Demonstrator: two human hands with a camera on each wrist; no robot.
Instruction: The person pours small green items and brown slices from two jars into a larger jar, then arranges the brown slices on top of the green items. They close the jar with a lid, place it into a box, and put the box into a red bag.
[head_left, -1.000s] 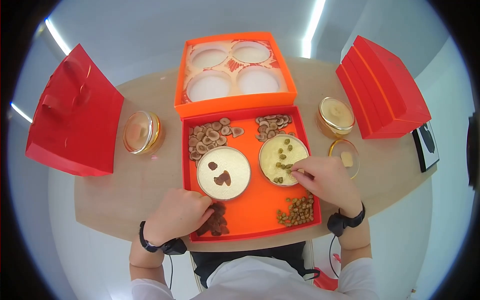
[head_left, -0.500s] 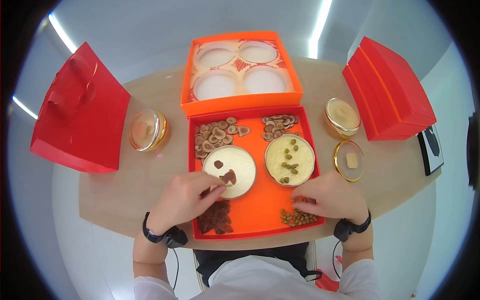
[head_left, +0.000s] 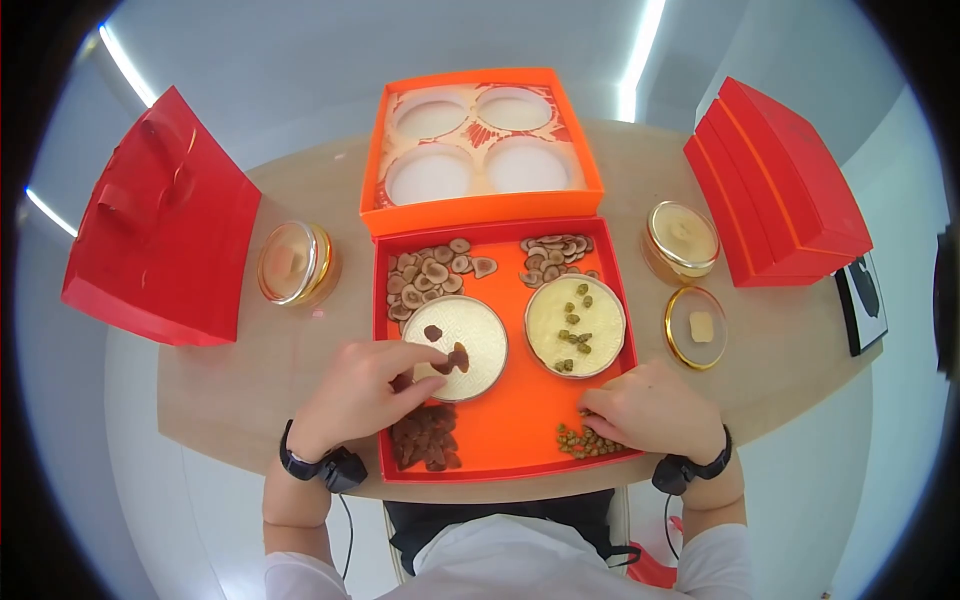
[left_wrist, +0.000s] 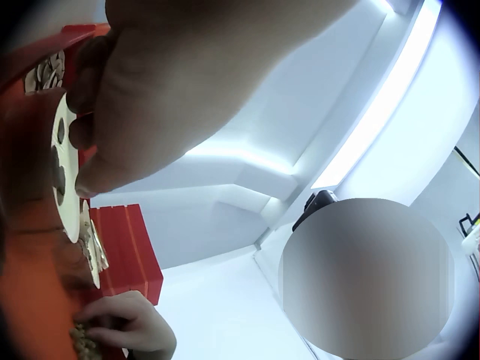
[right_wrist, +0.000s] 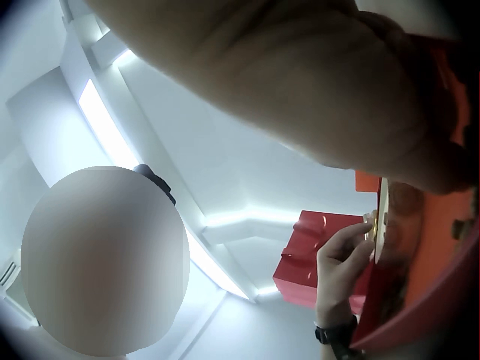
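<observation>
My left hand [head_left: 370,390] is over the left round cream disc [head_left: 485,345], its index finger stretched to the dark brown slices [head_left: 459,358] there. The thumb stands apart from that finger. Another dark piece [head_left: 433,332] lies higher on this disc. Just below the hand is a pile of dark brown slices [head_left: 425,440]. My right hand [head_left: 655,408] reaches into the pile of small knobbly green balls [head_left: 580,443] at the near right corner; thumb and index finger show apart in the left wrist view. Several green balls [head_left: 572,319] run down the right yellowish disc [head_left: 548,320].
Both discs sit in a red tray with an orange floor [head_left: 500,430]. Beige round slices [head_left: 430,272] fill its far corners. Behind stands an orange box [head_left: 480,200] with round hollows. Gold-rimmed jars [head_left: 295,263], a red bag [head_left: 165,240] and red boxes [head_left: 780,190] flank the tray.
My left hand has gone from the dark slices' pile up to the left disc, where its finger touches the slices. My right hand has left the right disc for the green balls' pile.
</observation>
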